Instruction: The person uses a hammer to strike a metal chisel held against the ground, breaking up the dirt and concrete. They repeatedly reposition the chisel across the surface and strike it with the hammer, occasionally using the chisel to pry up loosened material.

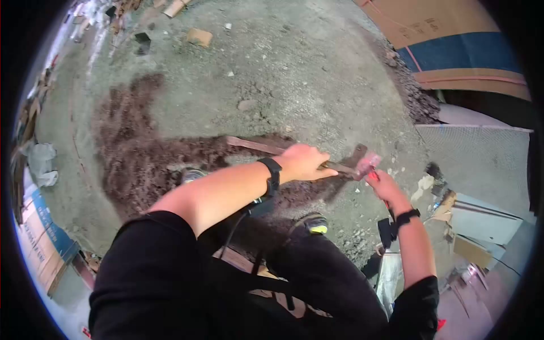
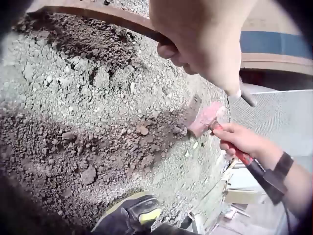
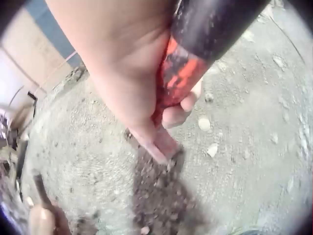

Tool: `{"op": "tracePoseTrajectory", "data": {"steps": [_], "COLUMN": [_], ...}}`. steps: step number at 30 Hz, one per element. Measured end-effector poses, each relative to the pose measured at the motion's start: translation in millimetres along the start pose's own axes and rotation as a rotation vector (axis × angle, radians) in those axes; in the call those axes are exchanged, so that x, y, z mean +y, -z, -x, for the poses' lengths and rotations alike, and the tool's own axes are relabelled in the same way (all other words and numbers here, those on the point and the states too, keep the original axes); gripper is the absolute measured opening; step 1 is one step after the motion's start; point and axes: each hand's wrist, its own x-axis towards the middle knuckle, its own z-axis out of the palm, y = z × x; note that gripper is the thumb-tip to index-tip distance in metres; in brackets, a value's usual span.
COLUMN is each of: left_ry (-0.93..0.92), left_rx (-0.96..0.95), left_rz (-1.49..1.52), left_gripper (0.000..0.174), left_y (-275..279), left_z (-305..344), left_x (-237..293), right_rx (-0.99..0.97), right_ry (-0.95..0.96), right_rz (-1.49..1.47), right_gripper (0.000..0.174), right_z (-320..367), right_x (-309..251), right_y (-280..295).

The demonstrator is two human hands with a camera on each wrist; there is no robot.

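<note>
My left hand [image 1: 306, 161] grips a long brown metal bar [image 1: 255, 146], its flat end out to the left over dark soil. The bar's narrow rounded end [image 2: 248, 95] sticks out past the thumb side. In my right hand [image 1: 385, 187] is a hammer with a pinkish-red head [image 2: 205, 120] and a worn red and black handle [image 3: 181, 73]. In the head view the hammer head [image 1: 368, 164] overlaps the bar's right end; the left wrist view shows it beyond and below that end. Fingers and thumb wrap the handle close to the head.
Dark loose soil [image 1: 130, 141] spreads over the pale gritty ground [image 1: 317, 68]. Shoes stand by the soil, one with a yellow patch [image 1: 319, 229]. Large cardboard [image 1: 430, 22] lies at upper right, a grey mesh panel [image 1: 476, 164] below it, boxes [image 1: 45, 238] at lower left.
</note>
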Motion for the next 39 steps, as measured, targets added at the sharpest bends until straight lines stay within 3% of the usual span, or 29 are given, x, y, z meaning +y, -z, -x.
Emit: {"op": "tracePoseTrajectory", "data": {"steps": [1,2,4,7,9,11,15,17,19,21,23,27,30,31,34,35,37,39], "left_ry": [-0.007,-0.002,0.001,0.07,0.016,-0.006,-0.056,-0.015,-0.026,-0.004,0.087,0.136,0.288,0.3,0.115,0.144,0.248,0.25], "left_rx": [-0.019,-0.049,-0.08,-0.128,-0.138,-0.172,-0.096,-0.106,-0.109,-0.113,-0.128,-0.17,-0.155,-0.131,-0.038,-0.065,-0.138,-0.064], "left_rz": [0.013,0.002,0.008,0.025,0.121,0.204,0.099,0.117,0.087,0.069,0.045,-0.05,-0.051,0.004,-0.161,-0.169,-0.204,-0.216], "left_gripper": [0.053,0.052,0.05,0.051,0.052,0.051,0.049,0.049,0.05,0.05,0.049,0.043,0.046,0.047,0.046,0.042,0.033,0.036], "left_y": [4.8,3.2,5.3,16.1,11.2,14.2,16.2,24.3,29.5,35.3,36.7,19.8,15.1,9.1,-14.2,-11.8,-7.7,-15.1], "left_z": [1.3,-0.8,-2.7,-4.2,-8.5,-10.4,-17.7,-19.3,-19.2,-18.2,-18.6,-27.8,-41.1,-44.4,-60.2,-58.5,-60.4,-59.2], "left_x": [1.6,-1.2,-3.9,-1.6,-11.1,-14.8,-21.5,-17.9,-16.1,-9.5,-5.8,-13.2,-9.5,-17.2,-54.7,-59.5,-58.1,-44.9], "right_rx": [0.155,0.156,0.064,0.05,0.146,0.288,0.548,0.668,0.74,0.647,0.491,0.284,0.284,0.35,0.45,0.504,0.571,0.647], "right_ry": [0.269,0.22,0.012,-0.056,-0.08,-0.221,-0.377,-0.5,-0.407,-0.436,-0.378,-0.263,-0.179,-0.162,-0.129,-0.111,-0.212,-0.16], "right_rz": [0.289,0.313,0.658,0.724,0.767,0.866,0.982,0.47,0.173,-0.687,-1.028,-1.135,-1.13,-1.097,-1.115,-1.089,-1.348,-1.362], "right_gripper": [0.03,0.03,0.031,0.027,0.023,0.028,0.033,0.036,0.027,0.02,0.017,0.019,0.02,0.026,0.023,0.025,0.024,0.023], "right_z": [-3.8,11.0,45.4,114.9,170.1,221.6,286.5,287.9,258.6,218.3,173.6,107.7,85.1,79.7,71.5,68.6,59.0,56.9], "right_x": [24.5,20.2,-23.5,-34.9,-38.3,-47.7,-10.0,17.9,48.3,15.5,-14.5,-47.6,-45.4,-41.0,-23.7,-14.1,-6.8,-11.6], "right_y": [-2.1,10.3,48.0,114.8,162.6,197.1,214.9,204.4,169.9,123.6,78.1,1.4,-28.4,-37.9,-49.5,-56.4,-52.2,-58.6]}}
